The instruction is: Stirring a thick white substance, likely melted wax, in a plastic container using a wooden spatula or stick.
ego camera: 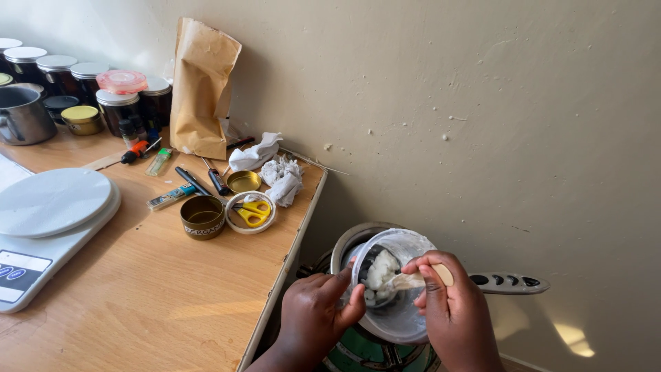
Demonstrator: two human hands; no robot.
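Observation:
My left hand [318,313] grips the rim of a clear plastic tub [399,318], tilted over a metal pot [351,240] on a burner below the table edge. White waxy chunks [381,270] cling inside the tub. My right hand [451,306] holds a pale spatula [418,279] with its tip inside the tub among the white chunks.
A wooden table [158,289] carries a white kitchen scale [48,227], a gold tin [202,216], a lid with yellow scissors [253,211], crumpled tissue [282,179], a brown paper bag [201,89], several dark jars [117,107] and a steel pot [24,114]. A power strip [506,281] lies on the right.

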